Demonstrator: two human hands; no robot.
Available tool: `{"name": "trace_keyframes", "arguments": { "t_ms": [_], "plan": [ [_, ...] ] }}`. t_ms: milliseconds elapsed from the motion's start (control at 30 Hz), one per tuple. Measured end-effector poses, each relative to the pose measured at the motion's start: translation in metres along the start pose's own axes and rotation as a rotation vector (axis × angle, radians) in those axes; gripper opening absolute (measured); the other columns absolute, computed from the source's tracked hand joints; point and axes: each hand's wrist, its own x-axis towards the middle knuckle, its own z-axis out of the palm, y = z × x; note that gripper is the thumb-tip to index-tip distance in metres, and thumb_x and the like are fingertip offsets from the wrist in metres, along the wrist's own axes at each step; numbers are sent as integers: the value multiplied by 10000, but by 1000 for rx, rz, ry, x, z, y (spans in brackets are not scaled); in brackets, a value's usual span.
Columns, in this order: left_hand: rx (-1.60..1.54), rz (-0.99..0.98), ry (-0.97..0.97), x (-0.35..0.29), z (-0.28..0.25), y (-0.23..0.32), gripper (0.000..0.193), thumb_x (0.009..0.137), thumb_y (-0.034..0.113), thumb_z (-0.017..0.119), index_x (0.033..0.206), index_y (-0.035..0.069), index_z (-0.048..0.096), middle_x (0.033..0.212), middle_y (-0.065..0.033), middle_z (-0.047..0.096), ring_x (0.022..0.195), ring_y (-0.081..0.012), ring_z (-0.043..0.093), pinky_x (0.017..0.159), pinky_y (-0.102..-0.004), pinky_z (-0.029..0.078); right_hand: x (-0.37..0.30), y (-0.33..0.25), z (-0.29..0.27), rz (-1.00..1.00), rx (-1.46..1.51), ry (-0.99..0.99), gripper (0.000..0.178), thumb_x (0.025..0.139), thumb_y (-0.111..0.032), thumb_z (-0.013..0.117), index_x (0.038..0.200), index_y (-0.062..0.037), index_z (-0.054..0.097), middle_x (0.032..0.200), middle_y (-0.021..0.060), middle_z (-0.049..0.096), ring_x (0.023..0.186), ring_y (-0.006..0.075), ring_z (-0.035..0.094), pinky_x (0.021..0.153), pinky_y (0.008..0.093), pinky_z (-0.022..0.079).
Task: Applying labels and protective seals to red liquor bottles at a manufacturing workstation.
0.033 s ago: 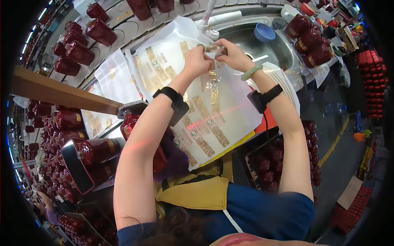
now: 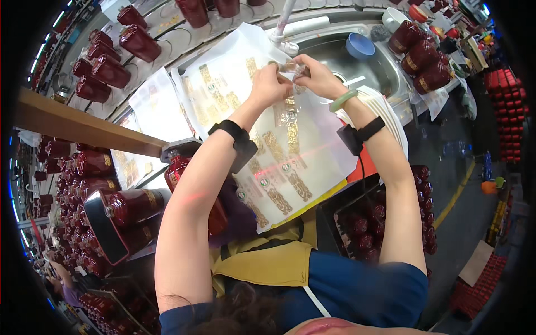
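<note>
Over the label sheet [image 2: 290, 139], both hands [image 2: 296, 78] pinch seemingly one sticker [image 2: 291, 67].

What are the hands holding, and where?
Both hands, left hand and right hand, pinch a small gold sticker by its ends, above the sticker sheet.

Dark red bottles [image 2: 134, 42], gold-patterned white label sheet [image 2: 279, 151]

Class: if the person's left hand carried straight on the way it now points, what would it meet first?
Probably the white tap base at the steel sink's rim, just beyond the left hand; depth is uncertain.
</note>
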Motion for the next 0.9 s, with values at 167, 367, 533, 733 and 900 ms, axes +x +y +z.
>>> {"name": "trace_keyframes", "arguments": {
  "t_ms": [167, 367, 533, 733, 900],
  "plan": [
    [-80, 29, 27, -3, -2, 0, 283, 671, 105, 762, 816, -59, 583, 758, -171, 724, 736, -277, 726, 737, -360, 557, -3, -3, -1, 2, -33, -4, 482, 778, -66, 758, 1205, -24, 538, 887, 105, 663, 811, 194, 626, 761, 339, 502],
    [28, 59, 40, -4, -2, 4, 310, 723, 100, 771, 911, -80, 602, 812, -167, 734, 748, -231, 726, 698, -330, 557, -2, -1, 1, -39, -60, -6, 516, 753, -74, 786, 1204, -33, 538, 824, 85, 665, 762, 191, 617, 709, 349, 491],
    [31, 34, 72, -8, -4, 14, 323, 725, 120, 776, 956, -58, 638, 825, -141, 740, 792, -249, 722, 737, -345, 548, -5, -6, 0, 32, -37, -21, 492, 806, -19, 748, 1241, -63, 522, 914, 64, 634, 814, 132, 600, 747, 286, 490],
    [25, 41, 56, -8, -6, 11, 338, 725, 131, 782, 987, -39, 652, 841, -120, 744, 821, -232, 715, 755, -353, 535, -5, 10, 1, -19, 135, -50, 496, 828, -2, 725, 1270, -72, 511, 911, 27, 602, 844, 116, 582, 763, 274, 489],
    [2, 41, 36, -9, -8, 10, 350, 721, 143, 791, 975, -51, 647, 829, -117, 740, 801, -212, 710, 728, -341, 532, -5, 11, -2, 15, 216, -112, 509, 844, -1, 702, 1299, -80, 487, 929, 22, 603, 861, 111, 582, 787, 267, 488]
  ]
}}
